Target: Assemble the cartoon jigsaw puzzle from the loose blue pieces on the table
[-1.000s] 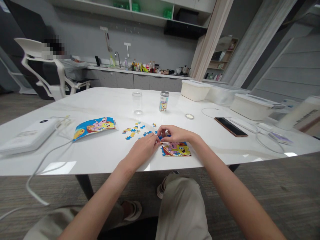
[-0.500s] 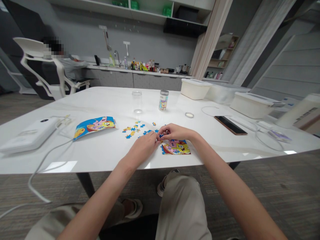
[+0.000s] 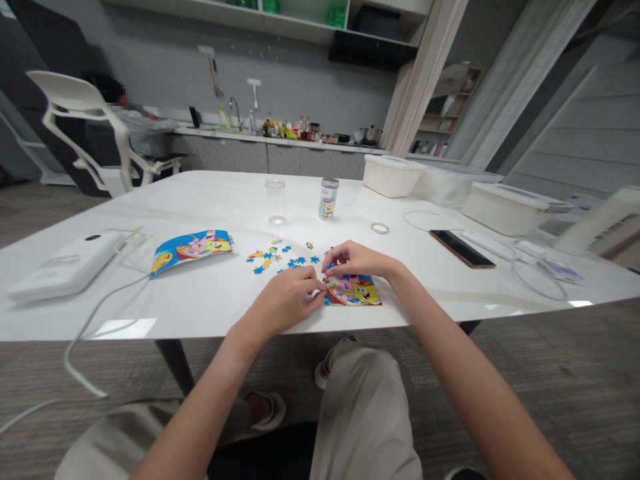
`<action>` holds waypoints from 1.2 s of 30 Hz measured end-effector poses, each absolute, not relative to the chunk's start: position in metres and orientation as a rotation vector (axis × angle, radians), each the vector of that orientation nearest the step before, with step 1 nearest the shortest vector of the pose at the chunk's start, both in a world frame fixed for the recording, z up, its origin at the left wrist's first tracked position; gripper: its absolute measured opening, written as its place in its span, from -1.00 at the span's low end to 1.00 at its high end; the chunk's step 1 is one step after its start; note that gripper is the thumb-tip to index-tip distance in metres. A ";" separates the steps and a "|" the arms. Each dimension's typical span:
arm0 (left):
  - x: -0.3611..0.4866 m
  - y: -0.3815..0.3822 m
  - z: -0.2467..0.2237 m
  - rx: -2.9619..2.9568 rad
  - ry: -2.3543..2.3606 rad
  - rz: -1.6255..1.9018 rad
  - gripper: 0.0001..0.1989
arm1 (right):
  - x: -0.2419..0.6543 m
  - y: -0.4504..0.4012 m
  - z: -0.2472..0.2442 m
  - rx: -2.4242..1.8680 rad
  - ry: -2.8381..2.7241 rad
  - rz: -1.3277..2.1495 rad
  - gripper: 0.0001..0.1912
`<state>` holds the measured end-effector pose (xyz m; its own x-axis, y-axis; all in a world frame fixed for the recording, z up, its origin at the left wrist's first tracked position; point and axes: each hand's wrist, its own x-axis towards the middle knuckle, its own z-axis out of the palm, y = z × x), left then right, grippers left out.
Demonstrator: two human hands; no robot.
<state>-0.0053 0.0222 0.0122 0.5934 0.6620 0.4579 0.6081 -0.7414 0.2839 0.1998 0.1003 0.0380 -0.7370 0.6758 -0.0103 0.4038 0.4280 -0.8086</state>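
A partly assembled SpongeBob jigsaw puzzle point(image 3: 353, 291) lies on the white table in front of me. My right hand point(image 3: 356, 260) rests at its top left corner, fingertips on blue-edged pieces. My left hand point(image 3: 283, 301) sits just left of the puzzle, with its pinched fingertips at the puzzle's left edge. Whether either hand holds a piece is hidden by the fingers. Several loose blue and yellow jigsaw pieces point(image 3: 273, 259) are scattered left of my right hand. Further left lies a printed picture card point(image 3: 193, 252) with the same cartoon characters.
On the white table point(image 3: 210, 200) stand a glass point(image 3: 275, 201), a puzzle jar point(image 3: 329, 198) and a small round lid point(image 3: 379, 228). A phone point(image 3: 462, 249) and cables lie right; a white power bank point(image 3: 65, 265) lies left. White storage boxes point(image 3: 393, 176) stand behind. A seated person point(image 3: 135, 123) is at the far counter.
My right hand has shifted slightly right, over the puzzle's top left corner, and my hands sit a little further apart. The view has tilted slightly.
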 end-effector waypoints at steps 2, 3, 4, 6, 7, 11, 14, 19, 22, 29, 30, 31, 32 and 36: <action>-0.006 0.021 0.012 2.737 1.064 0.809 -0.82 | 0.201 0.100 0.038 -0.948 -2.393 1.202 -0.79; -0.006 0.021 0.012 2.748 1.060 0.777 -0.81 | 0.201 0.099 0.038 -0.957 -2.407 1.188 -0.79; -0.006 0.021 0.012 2.760 1.057 0.739 -0.81 | 0.201 0.100 0.038 -0.966 -2.422 1.171 -0.79; -0.005 0.022 0.013 2.780 1.050 0.672 -0.79 | 0.201 0.100 0.037 -0.975 -2.449 1.141 -0.78; -0.005 0.022 0.013 2.786 1.047 0.651 -0.77 | 0.201 0.101 0.037 -0.973 -2.455 1.129 -0.78; -0.004 0.022 0.014 2.779 1.033 0.641 -0.75 | 0.200 0.102 0.034 -0.942 -2.426 1.109 -0.73; -0.004 0.023 0.013 2.762 1.032 0.648 -0.75 | 0.199 0.102 0.034 -0.928 -2.442 1.102 -0.75; -0.005 0.024 0.011 2.746 1.020 0.664 -0.72 | 0.198 0.102 0.033 -0.898 -2.512 1.005 -0.82; -0.005 0.024 0.011 2.742 1.020 0.660 -0.74 | 0.198 0.103 0.031 -0.831 -2.535 0.924 -0.85; -0.005 0.023 0.013 2.707 1.031 0.640 -0.77 | 0.201 0.105 0.028 -0.956 -2.493 0.857 -0.73; -0.005 0.023 0.013 2.702 1.034 0.637 -0.77 | 0.201 0.105 0.027 -0.970 -2.481 0.850 -0.74; -0.005 0.023 0.013 2.700 1.037 0.636 -0.77 | 0.201 0.106 0.027 -0.977 -2.475 0.843 -0.76; -0.005 0.023 0.013 2.699 1.038 0.638 -0.77 | 0.200 0.106 0.027 -0.979 -2.476 0.836 -0.78; -0.004 0.023 0.012 2.710 1.035 0.657 -0.78 | 0.200 0.105 0.027 -0.991 -2.471 0.795 -0.81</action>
